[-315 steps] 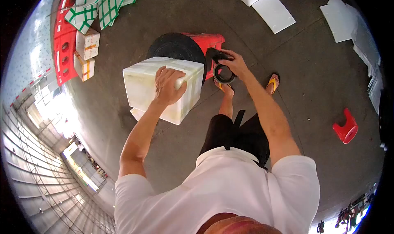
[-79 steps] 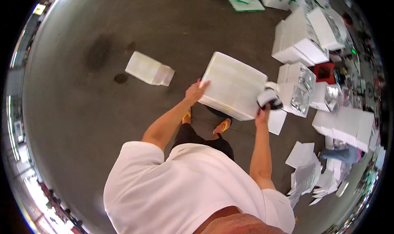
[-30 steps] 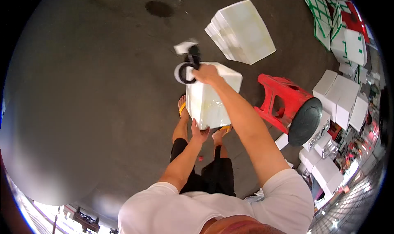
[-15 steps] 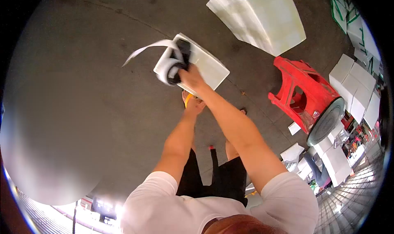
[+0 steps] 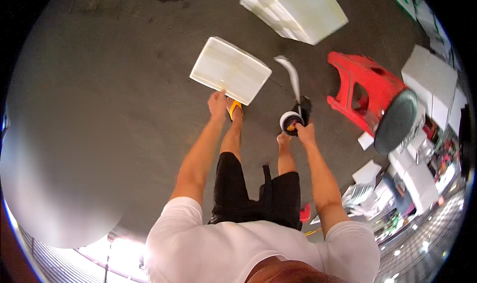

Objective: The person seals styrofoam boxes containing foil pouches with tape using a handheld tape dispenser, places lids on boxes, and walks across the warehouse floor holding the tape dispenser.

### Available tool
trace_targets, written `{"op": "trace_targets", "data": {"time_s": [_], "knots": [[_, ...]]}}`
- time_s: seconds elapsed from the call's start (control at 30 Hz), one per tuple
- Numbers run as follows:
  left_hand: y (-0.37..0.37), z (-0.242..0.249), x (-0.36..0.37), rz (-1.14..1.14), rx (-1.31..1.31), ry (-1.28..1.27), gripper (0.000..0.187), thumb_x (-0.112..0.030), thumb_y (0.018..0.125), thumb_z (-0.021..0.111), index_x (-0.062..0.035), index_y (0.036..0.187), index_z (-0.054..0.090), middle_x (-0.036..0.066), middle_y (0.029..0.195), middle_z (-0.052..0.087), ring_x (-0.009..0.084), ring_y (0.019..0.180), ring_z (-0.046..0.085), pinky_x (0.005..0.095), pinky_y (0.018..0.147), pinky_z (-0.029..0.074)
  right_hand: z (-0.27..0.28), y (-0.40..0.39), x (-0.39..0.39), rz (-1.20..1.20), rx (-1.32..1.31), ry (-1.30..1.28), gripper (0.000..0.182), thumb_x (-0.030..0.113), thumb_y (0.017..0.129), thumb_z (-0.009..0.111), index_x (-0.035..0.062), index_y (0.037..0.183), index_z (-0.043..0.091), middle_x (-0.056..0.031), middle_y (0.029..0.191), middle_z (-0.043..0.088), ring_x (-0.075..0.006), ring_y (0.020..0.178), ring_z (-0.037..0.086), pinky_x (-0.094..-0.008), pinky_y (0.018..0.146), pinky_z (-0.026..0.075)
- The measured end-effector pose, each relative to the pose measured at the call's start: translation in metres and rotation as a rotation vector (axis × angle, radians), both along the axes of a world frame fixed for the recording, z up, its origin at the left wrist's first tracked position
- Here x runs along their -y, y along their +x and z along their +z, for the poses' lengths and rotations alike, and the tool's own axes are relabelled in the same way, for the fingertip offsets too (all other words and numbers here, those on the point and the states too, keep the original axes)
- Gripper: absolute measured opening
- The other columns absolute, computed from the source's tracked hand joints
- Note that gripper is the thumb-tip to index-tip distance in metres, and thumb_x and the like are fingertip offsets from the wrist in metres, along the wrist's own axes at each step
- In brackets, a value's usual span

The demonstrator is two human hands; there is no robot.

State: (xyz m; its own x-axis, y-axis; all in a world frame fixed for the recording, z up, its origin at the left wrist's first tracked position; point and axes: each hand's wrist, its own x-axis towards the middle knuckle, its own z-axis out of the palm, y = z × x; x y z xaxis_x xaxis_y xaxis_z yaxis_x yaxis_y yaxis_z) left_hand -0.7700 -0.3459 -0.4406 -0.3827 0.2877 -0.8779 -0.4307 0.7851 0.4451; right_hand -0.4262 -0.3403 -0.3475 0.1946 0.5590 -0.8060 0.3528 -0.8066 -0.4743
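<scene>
A shallow white box (image 5: 233, 67), which looks like foam, shows its open side or a lid-like face in front of my feet. My left hand (image 5: 217, 104) pinches its near edge, with the fingers closed. Out to the right, my right hand (image 5: 306, 133) grips a black tape dispenser (image 5: 304, 108) with a white roll of tape (image 5: 286, 118) on it. From the dispenser a loose white strip of tape (image 5: 291, 77) curls upward, slightly blurred. The dispenser's handle is mostly hidden by my fingers.
A tall white foam stack or box (image 5: 298, 12) stands ahead. To the right is a red plastic stool (image 5: 365, 91) with a round grey top. White boxes (image 5: 431, 81) and clutter lie beyond it. A large grey blurred shape (image 5: 64, 173) fills the left side.
My right hand has moved right, away from the box, carrying the tape dispenser and its trailing strip. My left hand has shifted slightly left and up at the box's near edge.
</scene>
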Motion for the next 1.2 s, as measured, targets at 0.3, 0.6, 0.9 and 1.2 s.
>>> {"op": "trace_targets", "data": {"time_s": [0.3,0.6,0.9,1.2], "knots": [[0.168,0.249,0.047,-0.693,0.6,0.392,0.042,-0.031,0.093,0.06,0.0066,0.112,0.056,0.008,0.097,0.062,0.0127,0.09,0.057,0.0283,0.078,0.047,0.182,-0.01,0.084,0.137,0.065,0.106,0.076,0.041,0.074,0.074,-0.0072,0.127,0.048,-0.0266,0.13,0.049,-0.0352,0.119,0.051,-0.0409,0.099,0.042],[0.174,0.427,0.098,-1.514,0.428,0.619,0.04,-0.027,0.086,0.07,0.0067,0.107,0.062,0.008,0.092,0.067,0.0141,0.084,0.058,0.0284,0.076,0.048,0.409,0.013,0.218,-0.179,0.002,0.338,0.078,0.057,0.072,0.072,-0.0075,0.114,0.058,-0.022,0.108,0.063,-0.0284,0.098,0.062,-0.0355,0.084,0.048],[0.345,0.542,0.182,-2.024,0.218,0.849,0.041,-0.032,0.08,0.076,0.0038,0.098,0.069,0.013,0.086,0.07,0.0148,0.078,0.064,0.0326,0.069,0.05,0.486,0.108,0.375,-0.593,0.459,0.395,0.068,0.049,0.074,0.073,-0.0042,0.111,0.056,-0.0172,0.104,0.064,-0.0259,0.094,0.062,-0.0366,0.081,0.049],[0.471,0.569,0.27,-1.768,0.723,0.939,0.035,-0.023,0.086,0.072,0.0042,0.103,0.06,0.004,0.084,0.064,0.0104,0.074,0.058,0.0268,0.066,0.048,0.316,0.227,0.67,-1.949,0.285,0.544,0.058,0.032,0.075,0.077,-0.0117,0.106,0.056,-0.0157,0.093,0.062,-0.0241,0.082,0.061,-0.0407,0.07,0.05]]}}
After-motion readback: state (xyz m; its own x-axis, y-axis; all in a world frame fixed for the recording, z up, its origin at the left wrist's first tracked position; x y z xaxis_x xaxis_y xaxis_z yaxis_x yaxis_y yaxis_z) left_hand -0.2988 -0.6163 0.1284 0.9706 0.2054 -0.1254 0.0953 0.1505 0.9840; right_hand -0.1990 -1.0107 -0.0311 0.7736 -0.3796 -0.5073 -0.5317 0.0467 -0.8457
